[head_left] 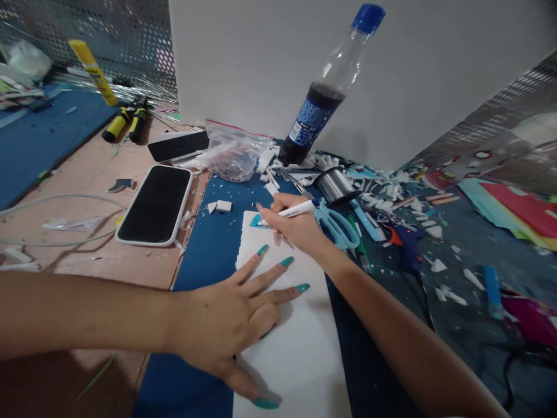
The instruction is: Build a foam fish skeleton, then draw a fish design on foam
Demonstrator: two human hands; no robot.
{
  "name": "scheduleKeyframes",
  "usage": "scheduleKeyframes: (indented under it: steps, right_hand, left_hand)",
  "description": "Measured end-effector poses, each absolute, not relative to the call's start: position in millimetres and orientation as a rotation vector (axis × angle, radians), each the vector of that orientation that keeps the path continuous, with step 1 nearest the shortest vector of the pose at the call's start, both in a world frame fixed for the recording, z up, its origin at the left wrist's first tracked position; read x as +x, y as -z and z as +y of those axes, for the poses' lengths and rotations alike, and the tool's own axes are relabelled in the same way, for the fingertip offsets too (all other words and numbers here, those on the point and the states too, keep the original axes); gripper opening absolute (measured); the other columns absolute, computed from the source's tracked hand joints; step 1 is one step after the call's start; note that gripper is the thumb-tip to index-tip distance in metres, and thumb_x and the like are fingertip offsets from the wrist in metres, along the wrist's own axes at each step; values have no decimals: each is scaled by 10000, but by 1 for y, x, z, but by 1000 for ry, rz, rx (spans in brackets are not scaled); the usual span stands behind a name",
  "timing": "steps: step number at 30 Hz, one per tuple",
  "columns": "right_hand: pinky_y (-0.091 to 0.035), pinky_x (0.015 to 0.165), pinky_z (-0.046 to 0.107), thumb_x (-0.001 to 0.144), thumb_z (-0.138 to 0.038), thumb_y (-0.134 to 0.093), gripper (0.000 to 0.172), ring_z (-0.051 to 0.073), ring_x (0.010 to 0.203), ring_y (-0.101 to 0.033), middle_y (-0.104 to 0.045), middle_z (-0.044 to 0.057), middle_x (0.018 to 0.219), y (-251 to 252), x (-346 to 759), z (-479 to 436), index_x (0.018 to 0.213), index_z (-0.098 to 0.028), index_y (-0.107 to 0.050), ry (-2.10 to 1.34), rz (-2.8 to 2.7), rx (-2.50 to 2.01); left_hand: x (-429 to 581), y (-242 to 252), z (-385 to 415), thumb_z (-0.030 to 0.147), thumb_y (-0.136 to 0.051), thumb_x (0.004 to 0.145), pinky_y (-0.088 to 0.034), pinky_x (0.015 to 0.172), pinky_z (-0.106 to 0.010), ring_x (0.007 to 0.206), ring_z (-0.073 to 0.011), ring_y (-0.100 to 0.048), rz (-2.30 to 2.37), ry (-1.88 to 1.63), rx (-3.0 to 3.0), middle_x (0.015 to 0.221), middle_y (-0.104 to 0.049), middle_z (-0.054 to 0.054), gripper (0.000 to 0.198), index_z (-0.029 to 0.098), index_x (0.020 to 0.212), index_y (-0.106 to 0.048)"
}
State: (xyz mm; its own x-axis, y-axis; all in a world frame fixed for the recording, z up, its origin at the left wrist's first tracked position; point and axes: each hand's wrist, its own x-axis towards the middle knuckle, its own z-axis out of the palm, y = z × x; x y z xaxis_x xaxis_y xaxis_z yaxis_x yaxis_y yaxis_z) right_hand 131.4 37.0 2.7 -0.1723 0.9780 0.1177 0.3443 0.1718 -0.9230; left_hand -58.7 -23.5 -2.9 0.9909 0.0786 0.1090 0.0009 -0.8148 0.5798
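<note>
A long white foam board [296, 342] lies on the blue mat, its far edge slightly rough. My left hand [230, 316] rests on its left side with the fingers spread, pressing it flat. Near the board's far end my right hand [300, 223] grips a white marker [293, 210] with a dark blue end, pen-fashion. The marker's tip is at a small light blue piece [256, 220] at the board's far left corner; whether that is a cut-out shape or a stencil I cannot tell. Just right of my right hand are light blue scissors [337, 226].
Behind stand a cola bottle [315, 116] and a wire spool [335, 184] among white foam scraps. A phone [155, 206], pliers [126, 121] and a glue stick [93, 72] lie or stand left. A glue gun [407, 244] and coloured sheets [517, 209] are right.
</note>
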Motion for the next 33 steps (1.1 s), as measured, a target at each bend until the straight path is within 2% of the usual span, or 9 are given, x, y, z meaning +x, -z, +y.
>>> scheduleKeyframes:
  steps: [4,9,14,18,22,29,33]
  right_hand:
    - [-235,403,232,767,-184,-628,473,71,401,-305,-260,-85,442,-2,132,38,496,-220,-242,-961,-1639,-1285]
    - [-254,402,233,798,-249,-639,427,76,400,-352,-349,-77,441,-4,132,36,509,-216,-327,-1001,-1666,-1274]
    - [-248,396,227,794,-188,-617,455,60,361,-317,-299,-93,400,-4,133,37,494,-217,-276,-990,-1653,-1275]
    - [-301,398,227,811,-283,-635,401,71,346,-384,-377,-88,395,-5,132,36,530,-217,-356,-1046,-1682,-1266]
    - [-265,397,230,808,-233,-620,443,72,365,-358,-323,-89,399,-3,132,37,507,-221,-295,-979,-1647,-1292]
    - [-273,426,244,810,-214,-616,444,81,404,-345,-342,-77,421,-3,133,38,502,-221,-296,-900,-1636,-1318]
    - [-276,424,244,822,-234,-618,446,84,398,-353,-349,-77,421,-4,132,37,509,-222,-300,-898,-1645,-1321]
  left_hand:
    - [-59,3,-23,583,-558,807,27,1137,-648,1448,-397,25,67,-205,2507,1530,-264,-206,560,100,1089,-529]
    - [-58,3,-23,576,-567,800,25,1136,-651,1450,-395,14,59,-206,2496,1519,-290,-213,560,101,1093,-532]
    - [-58,2,-23,592,-561,800,22,1134,-652,1447,-404,12,67,-182,2516,1532,-266,-202,544,111,1053,-530]
    - [-58,3,-24,580,-574,798,14,1130,-658,1445,-416,-19,66,-201,2497,1532,-270,-201,537,113,1058,-523]
    - [-59,5,-24,571,-580,798,33,1126,-661,1446,-415,0,64,-210,2505,1533,-261,-205,532,113,1059,-514]
    - [-59,3,-24,601,-531,815,30,1142,-637,1449,-400,13,69,-177,2532,1541,-251,-190,542,115,1057,-510]
    - [-59,1,-23,611,-515,819,13,1130,-661,1441,-425,7,62,-150,2539,1538,-250,-200,560,99,1046,-520]
